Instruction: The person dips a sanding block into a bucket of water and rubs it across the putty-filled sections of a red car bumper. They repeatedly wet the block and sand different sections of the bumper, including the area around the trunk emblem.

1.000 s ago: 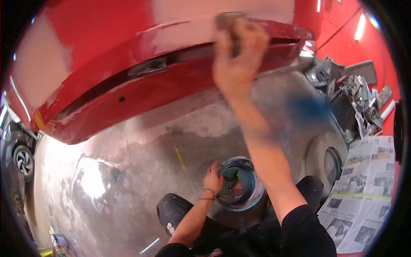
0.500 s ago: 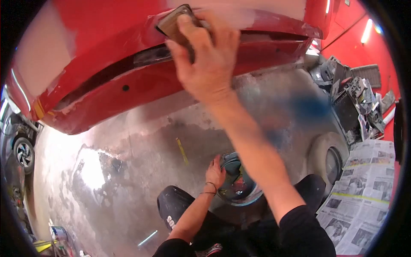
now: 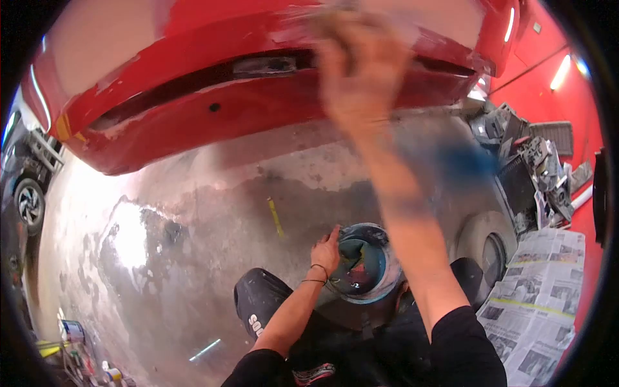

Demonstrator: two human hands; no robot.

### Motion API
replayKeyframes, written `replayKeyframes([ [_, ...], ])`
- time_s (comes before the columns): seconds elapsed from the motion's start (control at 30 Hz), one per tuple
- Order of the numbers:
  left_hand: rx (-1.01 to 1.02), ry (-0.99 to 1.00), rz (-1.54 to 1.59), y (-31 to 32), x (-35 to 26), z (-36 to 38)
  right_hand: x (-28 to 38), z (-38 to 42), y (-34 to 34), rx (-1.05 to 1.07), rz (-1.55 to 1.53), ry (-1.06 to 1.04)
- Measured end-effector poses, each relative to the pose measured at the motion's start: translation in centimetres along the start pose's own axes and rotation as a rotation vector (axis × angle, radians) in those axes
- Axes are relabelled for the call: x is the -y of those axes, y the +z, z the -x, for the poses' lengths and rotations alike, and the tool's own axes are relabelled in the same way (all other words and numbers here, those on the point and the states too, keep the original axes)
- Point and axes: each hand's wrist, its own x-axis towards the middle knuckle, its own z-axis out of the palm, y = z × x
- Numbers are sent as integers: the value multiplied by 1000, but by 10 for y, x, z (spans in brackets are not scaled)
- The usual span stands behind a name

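Observation:
Before me is a red car bumper (image 3: 187, 132) with pale filler-coloured patches on the panel above. My right hand (image 3: 367, 68), smeared by motion, presses a sanding block (image 3: 332, 24) against the red panel (image 3: 213, 22); the block is blurred and mostly covered by the fingers. My left hand (image 3: 327, 250) lies at the left rim of a round bucket (image 3: 389, 280) between my knees, fingers closed around its edge. Dark water and a greenish piece (image 3: 353, 250) show inside the bucket.
A tyre (image 3: 474, 238) lies right of the bucket, with newspaper sheets (image 3: 538, 284) beyond it. Scrap parts (image 3: 541, 158) pile against the red wall. A yellow strip (image 3: 275, 216) lies on the wet concrete floor. Another car's wheel (image 3: 30, 205) and cans (image 3: 73, 331) are at left.
My right hand has moved to the right along the panel with the sanding block. The view has shifted slightly; my left hand stays at the bucket.

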Motion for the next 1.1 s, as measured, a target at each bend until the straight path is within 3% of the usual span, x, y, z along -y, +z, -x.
replayKeyframes([
  [0.07,-23,-7,4,6,-1,-1,-52,3,-25,-101,56,202],
  [0.1,-37,-17,-1,5,-3,-2,-51,1,-17,-105,51,192],
  [0.17,-10,-21,-22,5,-5,0,-46,6,-8,-219,93,450],
  [0.23,10,-33,-60,-1,1,0,22,4,22,-117,53,187],
  [0.3,-24,-12,-133,3,0,1,81,2,38,-36,-73,115],
  [0.4,6,101,-120,1,11,0,45,3,27,21,-16,3],
  [0.5,63,161,-144,2,15,-9,-59,8,-20,-89,163,61],
  [0.57,118,224,-169,-3,10,-17,-99,20,-54,-47,186,259],
  [0.6,159,278,-202,-7,6,-26,-103,25,-68,-41,212,250],
  [0.67,196,309,-158,-5,2,-40,-95,47,-108,18,-458,828],
  [0.73,222,318,-55,-6,-2,-49,-84,83,-159,-7,-793,1269],
  [0.77,256,332,-58,-1,-1,-56,-75,96,-184,-21,-758,1281],
  [0.83,241,340,18,12,2,-70,-56,119,-226,108,-1016,1809],
  [0.97,166,309,-39,5,-9,-65,-24,152,-255,109,-1133,1964],
  [1.03,-92,451,299,-8,-23,-67,-8,163,-267,158,-1183,1908],
  [1.1,197,302,1043,-58,-65,-44,10,186,-282,184,-1192,2017],
])
